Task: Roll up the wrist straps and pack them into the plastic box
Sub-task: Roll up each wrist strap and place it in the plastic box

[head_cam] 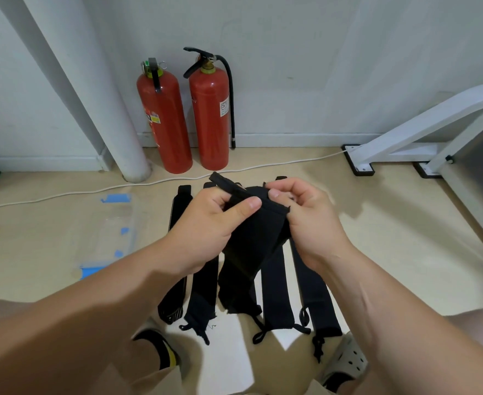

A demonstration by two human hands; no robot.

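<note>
Pinching the top edge of one black wrist strap (pixel 248 246), both hands work at chest height above the floor. Left hand (pixel 211 223): thumb pressed across the folded upper end, remaining fingers curled behind the fabric, closed on it. Right hand (pixel 305 218): thumb and forefinger nipping the same edge at its right corner, other fingers tucked under. Tail of the held strap hangs slack, reaching down toward the ones below.

Judgement on handling: soft woven cloth, light, no stiffness of its own; it droops wherever unsupported. Frayed threads show at the cut ends. Unlikely to slip, but a roll should loosen unless kept under thumb pressure. Best hold appears to be the end now gripped, rolling downward along the length, with the thin loop at the far end left for last.

Step in hand: start of the roll, first turn forming or about to; cannot tell how many turns exist, since fingers cover that end.

Outward: remaining wrist straps (pixel 277 286) lie flat, side by side on the floor beneath the hands, loops toward the person's feet. Clear plastic box (pixel 106 238) with blue clips sits on the floor to the left, near the straps; looks empty, though glare makes that uncertain. Two red fire extinguishers (pixel 208 115) stand against the wall beyond.
</note>
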